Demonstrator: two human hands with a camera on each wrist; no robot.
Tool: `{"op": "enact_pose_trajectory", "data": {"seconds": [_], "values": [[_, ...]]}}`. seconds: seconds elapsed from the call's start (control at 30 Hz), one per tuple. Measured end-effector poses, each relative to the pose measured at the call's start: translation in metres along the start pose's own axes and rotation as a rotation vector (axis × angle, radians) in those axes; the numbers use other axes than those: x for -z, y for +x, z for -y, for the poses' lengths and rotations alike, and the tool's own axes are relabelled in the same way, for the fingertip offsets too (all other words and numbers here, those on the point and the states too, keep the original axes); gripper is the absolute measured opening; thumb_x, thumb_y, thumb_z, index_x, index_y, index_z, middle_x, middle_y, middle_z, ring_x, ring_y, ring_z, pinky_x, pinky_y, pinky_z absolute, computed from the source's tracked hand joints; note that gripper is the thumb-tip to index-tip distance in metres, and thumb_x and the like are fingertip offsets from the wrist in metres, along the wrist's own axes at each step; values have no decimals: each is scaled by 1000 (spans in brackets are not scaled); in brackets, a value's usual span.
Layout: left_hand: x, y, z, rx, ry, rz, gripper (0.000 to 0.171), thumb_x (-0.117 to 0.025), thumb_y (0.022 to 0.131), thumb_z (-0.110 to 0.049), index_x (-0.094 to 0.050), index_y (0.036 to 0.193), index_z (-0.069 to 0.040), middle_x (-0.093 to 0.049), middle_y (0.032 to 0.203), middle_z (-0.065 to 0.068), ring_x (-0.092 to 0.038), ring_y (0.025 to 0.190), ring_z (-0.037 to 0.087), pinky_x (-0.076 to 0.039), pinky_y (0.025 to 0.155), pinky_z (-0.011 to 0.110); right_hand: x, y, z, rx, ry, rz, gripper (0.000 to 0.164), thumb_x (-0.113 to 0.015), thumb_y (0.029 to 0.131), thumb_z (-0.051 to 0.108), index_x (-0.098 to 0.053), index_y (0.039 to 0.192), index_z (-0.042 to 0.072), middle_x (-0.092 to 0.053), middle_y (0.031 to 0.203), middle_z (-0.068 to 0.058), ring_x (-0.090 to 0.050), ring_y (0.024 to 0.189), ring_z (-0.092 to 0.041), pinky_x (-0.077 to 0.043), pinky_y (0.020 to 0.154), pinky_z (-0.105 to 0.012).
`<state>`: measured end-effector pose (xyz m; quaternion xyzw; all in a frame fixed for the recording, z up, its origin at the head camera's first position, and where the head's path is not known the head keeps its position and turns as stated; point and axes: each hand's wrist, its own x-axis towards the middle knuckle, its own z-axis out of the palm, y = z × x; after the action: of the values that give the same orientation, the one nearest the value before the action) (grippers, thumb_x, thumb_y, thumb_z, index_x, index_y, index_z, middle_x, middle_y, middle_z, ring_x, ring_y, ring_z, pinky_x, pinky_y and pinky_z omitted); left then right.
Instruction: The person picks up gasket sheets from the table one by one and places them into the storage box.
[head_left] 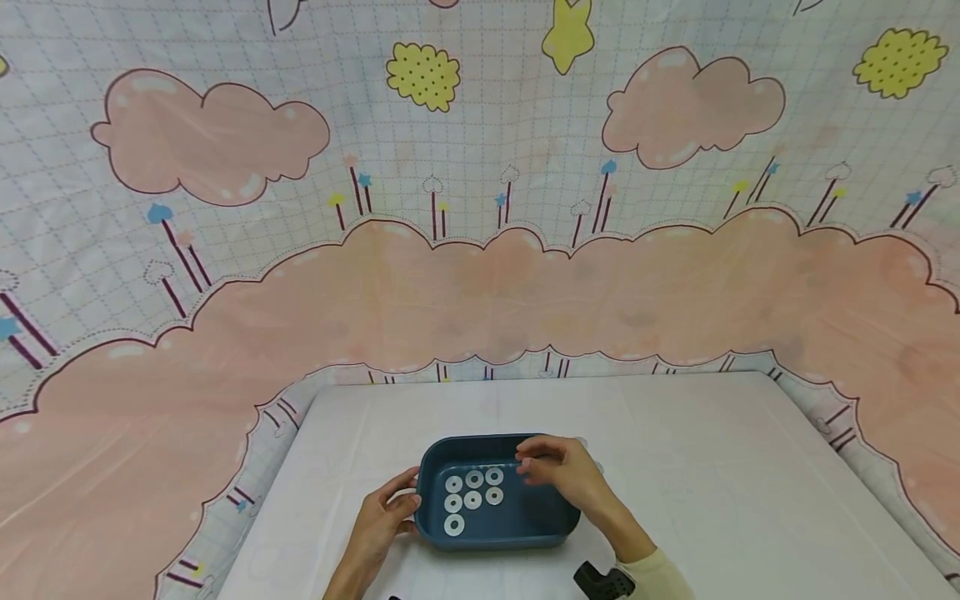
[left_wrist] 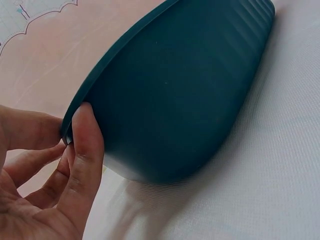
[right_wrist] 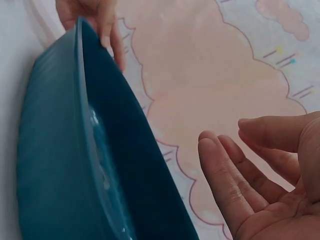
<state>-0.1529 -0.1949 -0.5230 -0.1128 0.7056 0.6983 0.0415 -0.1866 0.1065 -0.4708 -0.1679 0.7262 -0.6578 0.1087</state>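
A blue rectangular tray [head_left: 517, 542] with rounded corners sits on the white table. Several flat white rings [head_left: 453, 525] lie inside it, in rows on its left half. My left hand [head_left: 378, 521] pinches the tray's left end at the rim; in the left wrist view its thumb presses the outer wall [left_wrist: 170, 90]. Over the right part of the tray hovers my right hand [head_left: 566, 475], its fingers loosely bent. In the right wrist view a gap shows between its thumb and fingertips [right_wrist: 207, 142], with nothing held there.
Pale round pieces [head_left: 597, 467] peek out on the table just beyond the right hand, partly hidden by it. A dark wrist device [head_left: 603, 581] sits by the right sleeve. The white tabletop [head_left: 720, 483] runs back to a cloud-patterned cloth [head_left: 555, 300].
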Motion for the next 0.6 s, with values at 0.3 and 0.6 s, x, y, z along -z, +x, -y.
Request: {"op": "enact_pose_trajectory", "data": {"seconds": [0.3, 0.6], "values": [[1, 0, 2, 4, 14, 18, 50, -63, 91, -2, -52, 140, -3, -52, 122, 13, -62, 90, 14, -55, 62, 30, 24, -13, -8, -25, -24, -74, 31, -65, 94, 14, -64, 119, -3, -65, 117, -23, -71, 92, -13, -59, 81, -30], [1, 1, 1, 6, 2, 7, 49, -63, 91, -1, -54, 139, -3, -52, 120, 12, -62, 89, 14, -54, 61, 30, 50, -19, -15, -22, -81, -210, 31, -66, 92, 11, -64, 119, -4, -65, 116, -26, -70, 90, -11, -58, 77, -25]]}}
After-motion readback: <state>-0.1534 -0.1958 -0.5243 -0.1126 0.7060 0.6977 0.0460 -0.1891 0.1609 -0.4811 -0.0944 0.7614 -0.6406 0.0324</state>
